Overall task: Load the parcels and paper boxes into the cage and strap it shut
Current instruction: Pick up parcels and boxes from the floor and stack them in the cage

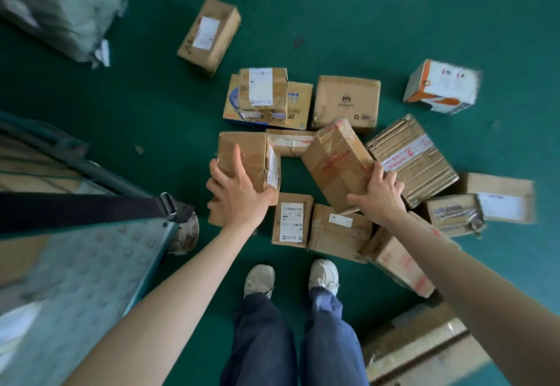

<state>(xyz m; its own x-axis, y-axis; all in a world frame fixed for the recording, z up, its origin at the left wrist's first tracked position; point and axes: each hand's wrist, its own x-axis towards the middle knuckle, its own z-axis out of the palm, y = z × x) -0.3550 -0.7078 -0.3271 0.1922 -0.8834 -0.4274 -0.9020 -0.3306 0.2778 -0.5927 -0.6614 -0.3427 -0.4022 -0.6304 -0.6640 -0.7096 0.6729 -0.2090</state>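
Several brown cardboard parcels lie scattered on the green floor in front of my feet. My left hand (235, 190) grips the near end of a plain brown box (247, 155), thumb up along its top. My right hand (380, 193) grips the near corner of a taped box with red print (335, 161), which is tilted up off the pile. The cage (75, 264) stands at the left, its dimpled metal panel and bars in view, with a black strap (75, 208) and buckle stretched across it.
A grey-green sack (57, 7) lies at the top left. A lone box (209, 34) lies farther out, a white and orange box (442, 87) at the right. More boxes crowd the floor at my right foot (324, 275) and the bottom right corner.
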